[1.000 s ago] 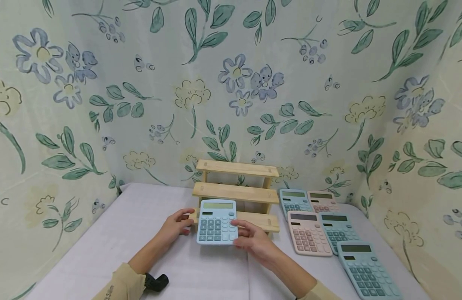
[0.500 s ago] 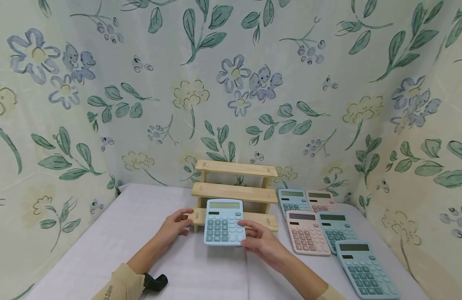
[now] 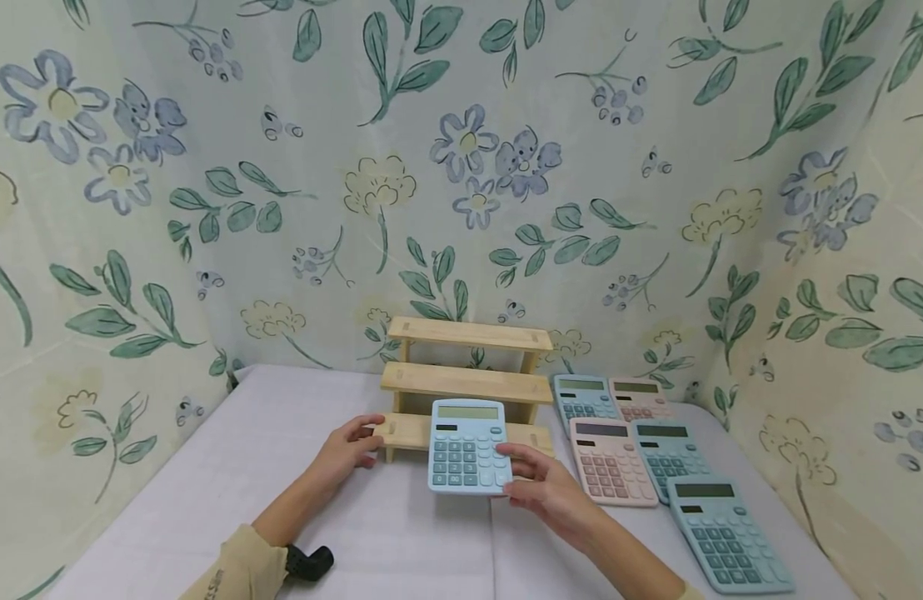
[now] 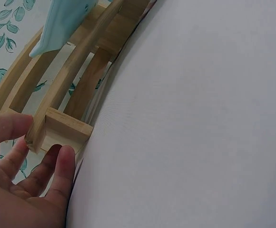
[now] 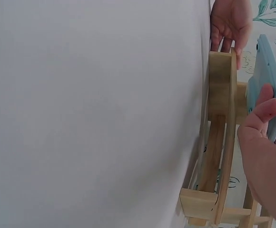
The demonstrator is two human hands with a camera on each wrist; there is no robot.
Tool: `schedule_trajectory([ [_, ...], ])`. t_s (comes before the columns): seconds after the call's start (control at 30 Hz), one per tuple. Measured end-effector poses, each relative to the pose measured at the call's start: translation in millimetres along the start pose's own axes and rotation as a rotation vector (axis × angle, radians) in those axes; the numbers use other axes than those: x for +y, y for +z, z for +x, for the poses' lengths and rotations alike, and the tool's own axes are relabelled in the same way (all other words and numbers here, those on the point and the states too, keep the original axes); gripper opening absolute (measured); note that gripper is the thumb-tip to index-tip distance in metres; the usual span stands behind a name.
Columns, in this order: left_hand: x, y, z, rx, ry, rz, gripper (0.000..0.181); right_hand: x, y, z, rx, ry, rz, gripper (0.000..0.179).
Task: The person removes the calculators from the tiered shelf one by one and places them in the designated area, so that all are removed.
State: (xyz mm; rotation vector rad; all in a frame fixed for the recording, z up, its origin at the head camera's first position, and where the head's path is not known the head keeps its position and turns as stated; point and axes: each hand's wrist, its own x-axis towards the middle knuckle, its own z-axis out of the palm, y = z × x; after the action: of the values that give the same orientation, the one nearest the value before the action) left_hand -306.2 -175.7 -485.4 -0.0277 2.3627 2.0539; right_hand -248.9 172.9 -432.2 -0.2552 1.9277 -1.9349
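A light blue calculator (image 3: 469,450) is held up in front of the lowest step of a three-step wooden display stand (image 3: 469,382), its face toward the head camera. My right hand (image 3: 547,492) grips the calculator by its right edge, fingers on the front and thumb near the lower corner. In the right wrist view the calculator (image 5: 267,71) shows edge-on, apart from the step's plank. My left hand (image 3: 347,448) pinches the left end of the lowest step. In the left wrist view its fingers (image 4: 16,126) bend around that wooden end.
Several more calculators lie at the right of the white-covered table (image 3: 281,417): a pink one (image 3: 611,467) and a blue one (image 3: 724,533) in front, others behind. A black object (image 3: 309,563) sits by the left sleeve. Floral cloth (image 3: 461,167) hangs behind the stand.
My right hand has carried the calculator to the right along the front of the lowest step. My left hand stays at the step's left end.
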Motion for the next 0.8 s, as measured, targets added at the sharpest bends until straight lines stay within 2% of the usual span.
schedule_trajectory([
  [0.8, -0.4, -1.4, 2.5, -0.002, -0.023, 0.023, 0.041, -5, -35, -34.8, 0.129, 0.076, -0.038, 0.069],
])
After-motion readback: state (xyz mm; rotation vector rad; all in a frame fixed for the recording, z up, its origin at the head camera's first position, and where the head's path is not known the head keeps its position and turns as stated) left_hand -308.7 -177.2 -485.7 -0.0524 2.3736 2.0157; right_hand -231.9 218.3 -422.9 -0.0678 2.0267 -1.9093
